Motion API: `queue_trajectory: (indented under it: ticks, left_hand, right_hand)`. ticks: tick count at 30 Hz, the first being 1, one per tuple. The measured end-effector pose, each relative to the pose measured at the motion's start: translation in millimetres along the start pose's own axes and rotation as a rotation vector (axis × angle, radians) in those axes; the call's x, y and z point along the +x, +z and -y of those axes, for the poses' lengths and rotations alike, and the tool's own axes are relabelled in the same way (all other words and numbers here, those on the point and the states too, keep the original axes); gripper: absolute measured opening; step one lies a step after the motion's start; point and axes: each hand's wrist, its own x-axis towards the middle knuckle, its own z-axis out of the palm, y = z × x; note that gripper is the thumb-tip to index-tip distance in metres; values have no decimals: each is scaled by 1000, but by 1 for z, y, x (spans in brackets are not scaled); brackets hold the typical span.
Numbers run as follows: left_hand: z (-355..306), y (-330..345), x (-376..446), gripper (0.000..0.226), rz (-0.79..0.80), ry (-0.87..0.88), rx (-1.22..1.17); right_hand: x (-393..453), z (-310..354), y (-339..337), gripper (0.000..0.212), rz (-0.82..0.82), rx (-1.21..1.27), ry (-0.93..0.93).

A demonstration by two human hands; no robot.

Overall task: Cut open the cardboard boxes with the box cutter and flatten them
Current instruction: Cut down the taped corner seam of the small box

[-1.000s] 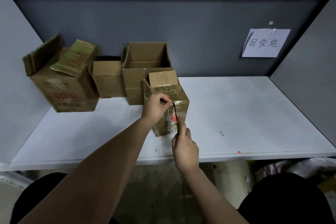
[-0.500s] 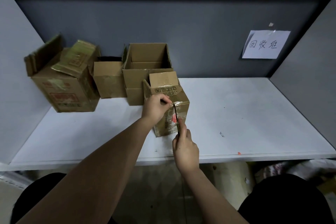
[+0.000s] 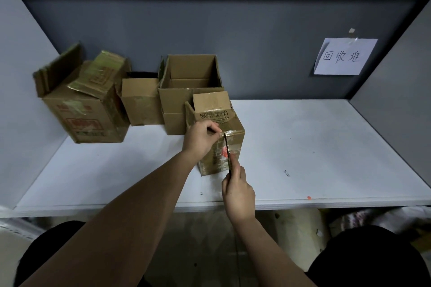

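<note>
At far left on the tabletop I see a large printed box with its flaps up, then a small plain box and an open-topped box against the back wall. None of these is flattened yet.

In front of them stands the taped box, upright, near the front edge. My left hand rests on its near top corner, fingers curled and pinching at the edge by the tape seam. My right hand grips the box cutter, whose blade lies along the front face, tip at the top edge.

I judge the cardboard light and stiff, the glossy tape slippery. Hold it at the top corner, clear of the cutting line, pressing down so the box does not slide.

At far right a paper label hangs on the wall.
</note>
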Motion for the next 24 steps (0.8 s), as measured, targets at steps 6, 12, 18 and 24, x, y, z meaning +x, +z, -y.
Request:
queue_trajectory:
  ticks: [6, 12, 18, 24]
  left_hand:
    - [2, 1, 0, 16, 6, 10, -4]
    - [3, 1, 1, 13, -1, -5, -6]
    - [3, 1, 1, 16, 2, 8, 4]
    - [5, 2, 1, 15, -12, 24, 1]
  right_hand:
    - [2, -4, 6, 57, 0, 23, -13]
    - [2, -8, 11, 56, 9, 25, -11]
    - [3, -11, 13, 56, 34, 3, -4]
    - [2, -12, 19, 55, 23, 41, -9]
